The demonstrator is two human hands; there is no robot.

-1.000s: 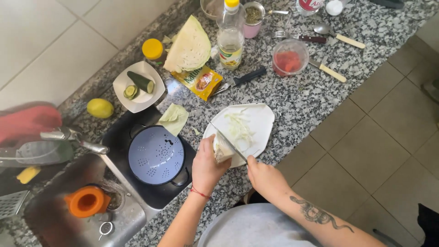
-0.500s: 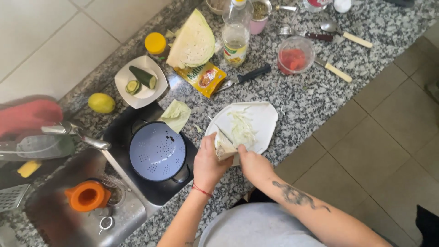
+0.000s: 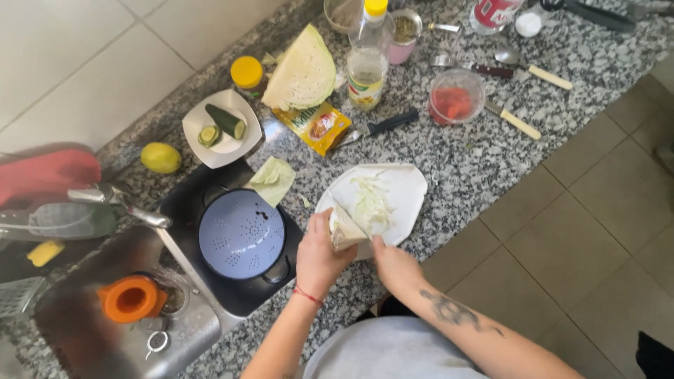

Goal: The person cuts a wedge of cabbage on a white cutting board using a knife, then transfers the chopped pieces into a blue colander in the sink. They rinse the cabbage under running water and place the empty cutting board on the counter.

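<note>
Left hand gripping cabbage wedge on white plate, right hand closed on knife handle, yellow flat packet far, clear oil bottle with yellow cap beyond.

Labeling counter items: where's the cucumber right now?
Head view, upper left: the cucumber lies on a small white plate with two cut slices, between the lemon and the big cabbage wedge, just behind the blue colander.

A single head-worn camera looks steeply down, from fairly near, onto the granite counter, the sink at its left end.
</note>
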